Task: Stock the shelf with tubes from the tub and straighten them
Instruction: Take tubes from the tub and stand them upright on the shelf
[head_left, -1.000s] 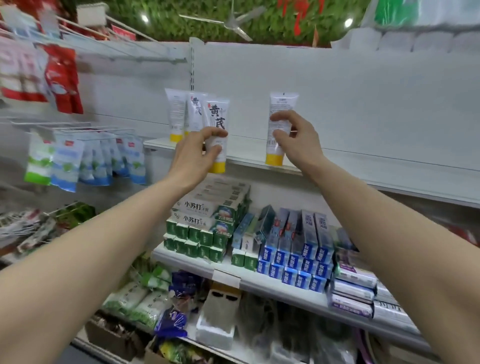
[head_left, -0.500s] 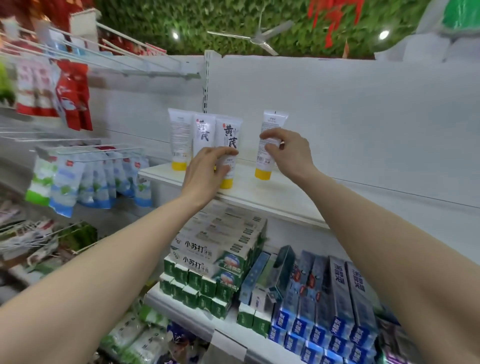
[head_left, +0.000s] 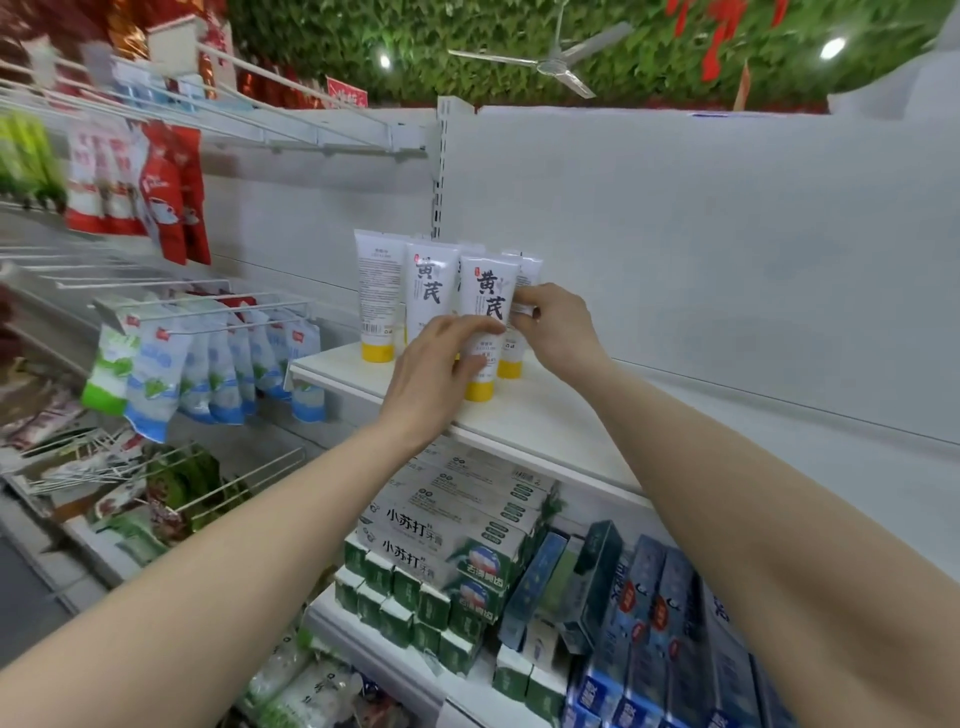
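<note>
Several white tubes with yellow caps stand cap-down at the left end of the white upper shelf (head_left: 550, 415). My left hand (head_left: 441, 369) grips the front tube (head_left: 485, 296) with black characters near its lower half. Just behind and to the right, my right hand (head_left: 558, 327) pinches the rightmost tube (head_left: 522, 275), now close against the front one. Two more tubes stand to the left: a labelled tube (head_left: 427, 291) and a back-facing tube (head_left: 378, 291). The tub is out of view.
Boxed toothpaste stacks (head_left: 457, 525) and blue cartons (head_left: 649, 613) fill the shelf below. Hanging pouches (head_left: 208, 364) on wire pegs and red packets (head_left: 166, 187) lie to the left. The white back panel (head_left: 701, 249) rises behind the upper shelf.
My right hand has carried its tube leftward until it stands beside the front tube held by my left hand. The camera view has tilted upward and closer.
</note>
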